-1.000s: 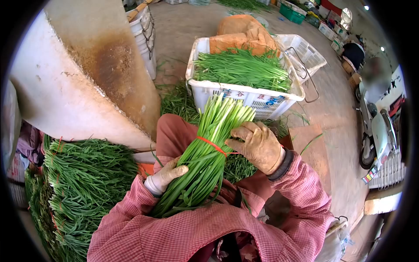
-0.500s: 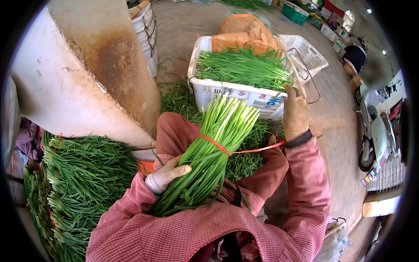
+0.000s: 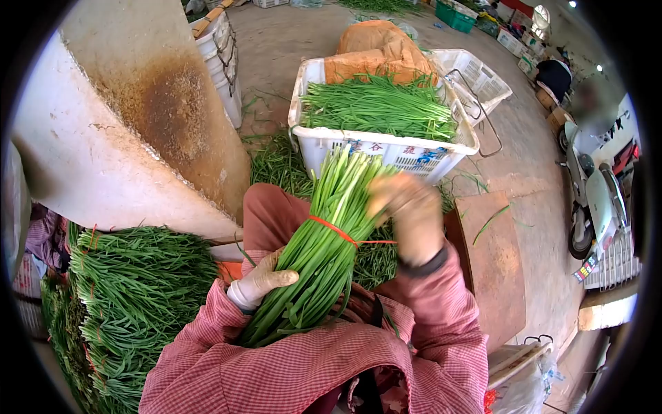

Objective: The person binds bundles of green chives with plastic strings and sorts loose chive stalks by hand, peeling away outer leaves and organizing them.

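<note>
A thick bundle of garlic chives [image 3: 303, 265] lies slanted across my lap, its pale stem ends pointing toward the crate. Around its middle runs a red tie [image 3: 336, 231], and a free length stretches right to beneath my right wrist. My left hand [image 3: 262, 281], in a pale glove, is wrapped round the lower leafy part, thumb on top. My gloved right hand [image 3: 407, 210] is beside the upper stems on the right. Motion blurs its fingers, so I cannot make out whether they touch the stems or hold anything.
Ahead stands a white plastic crate [image 3: 386, 148] of loose chives with an orange sack [image 3: 379, 52] at its back. Tied chive bundles [image 3: 145, 283] are piled at left, below a stained white slab [image 3: 158, 117]. A scooter [image 3: 593, 186] and a brown board [image 3: 489, 262] are at right.
My right hand has swung left and down, from the crate's right front corner to beside the chive stems. The visible tie length is shorter. My left hand keeps its grip.
</note>
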`<move>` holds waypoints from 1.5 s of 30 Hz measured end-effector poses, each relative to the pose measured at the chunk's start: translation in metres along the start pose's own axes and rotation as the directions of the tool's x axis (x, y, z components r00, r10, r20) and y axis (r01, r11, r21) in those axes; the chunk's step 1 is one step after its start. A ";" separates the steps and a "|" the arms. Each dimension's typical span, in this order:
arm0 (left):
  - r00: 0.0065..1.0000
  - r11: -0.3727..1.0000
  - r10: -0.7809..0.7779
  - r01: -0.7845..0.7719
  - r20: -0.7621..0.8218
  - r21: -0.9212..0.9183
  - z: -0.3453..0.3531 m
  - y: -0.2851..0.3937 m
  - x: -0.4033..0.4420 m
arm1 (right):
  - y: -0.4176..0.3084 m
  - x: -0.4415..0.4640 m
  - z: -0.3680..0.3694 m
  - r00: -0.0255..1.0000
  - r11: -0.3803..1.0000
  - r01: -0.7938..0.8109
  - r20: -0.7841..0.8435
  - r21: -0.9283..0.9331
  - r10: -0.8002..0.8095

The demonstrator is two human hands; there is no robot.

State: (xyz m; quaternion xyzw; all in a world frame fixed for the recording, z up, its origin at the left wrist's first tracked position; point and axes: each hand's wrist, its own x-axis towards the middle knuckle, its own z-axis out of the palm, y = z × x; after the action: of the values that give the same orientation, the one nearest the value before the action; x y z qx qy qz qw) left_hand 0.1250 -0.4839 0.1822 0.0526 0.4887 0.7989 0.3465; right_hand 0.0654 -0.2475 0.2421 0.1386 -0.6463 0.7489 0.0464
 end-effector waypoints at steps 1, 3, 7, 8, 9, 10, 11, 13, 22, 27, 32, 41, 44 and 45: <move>1.000 1.000 -0.003 0.003 0.005 0.000 -0.002 -0.002 0.000 | 0.003 0.016 -0.025 0.988 0.995 0.102 -0.112 -0.011 -0.102; 1.000 1.000 -0.026 0.026 -0.012 -0.004 -0.005 -0.005 0.002 | -0.010 0.024 -0.044 0.928 0.992 0.027 -0.366 -0.126 -0.072; 0.999 0.999 -0.047 0.047 -0.017 -0.016 -0.004 -0.003 0.004 | -0.014 -0.004 -0.021 0.881 0.638 0.425 0.454 -0.643 -0.129; 0.998 0.997 -0.060 0.061 0.005 -0.043 -0.004 -0.004 0.005 | -0.011 -0.003 -0.019 0.885 0.639 0.418 0.449 -0.645 -0.125; 0.997 0.995 -0.074 0.075 0.025 -0.068 -0.004 -0.005 0.005 | -0.005 0.000 -0.018 0.823 0.394 0.555 0.552 -0.733 -0.133; 0.997 0.996 -0.076 0.076 0.010 -0.048 -0.004 -0.006 0.005 | -0.002 0.002 -0.016 0.753 0.118 0.658 0.649 -0.744 -0.107; 0.997 0.996 -0.077 0.077 0.007 -0.047 -0.003 -0.006 0.005 | -0.003 0.004 -0.014 0.753 0.121 0.658 0.649 -0.743 -0.109; 0.998 0.997 -0.064 0.065 0.030 -0.046 -0.003 -0.005 0.005 | -0.004 0.004 -0.008 0.648 -0.154 0.746 0.760 -0.648 -0.060; 0.976 0.943 -0.214 0.199 -0.029 -0.267 -0.071 -0.054 0.004 | 0.005 0.032 -0.107 0.892 0.197 0.040 -0.054 -0.980 -0.448; 0.972 0.929 -0.219 0.183 -0.082 -0.323 -0.088 -0.072 0.009 | 0.028 -0.035 -0.014 0.942 0.776 0.337 0.195 -0.533 -0.275; 0.974 0.928 -0.213 0.176 -0.080 -0.328 -0.088 -0.073 0.008 | 0.039 -0.030 0.012 0.790 0.542 0.603 0.533 -0.585 -0.303; 0.977 0.939 -0.195 0.161 -0.086 -0.304 -0.095 -0.070 0.010 | 0.045 -0.022 -0.027 0.934 0.820 0.251 -0.093 -0.514 -0.344; 0.977 0.937 -0.197 0.164 -0.078 -0.308 -0.096 -0.073 0.007 | 0.051 -0.020 -0.013 0.999 0.903 0.004 -0.030 -0.430 -0.019; 0.979 0.940 -0.190 0.160 -0.071 -0.301 -0.095 -0.073 0.004 | 0.058 -0.014 -0.007 0.999 0.900 -0.048 -0.020 -0.433 0.043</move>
State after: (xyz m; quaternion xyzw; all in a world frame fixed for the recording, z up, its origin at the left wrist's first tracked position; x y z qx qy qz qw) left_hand 0.1186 -0.5317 0.0727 -0.0829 0.3839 0.8302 0.3955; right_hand 0.0636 -0.2480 0.1819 0.1060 -0.7993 0.5882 0.0617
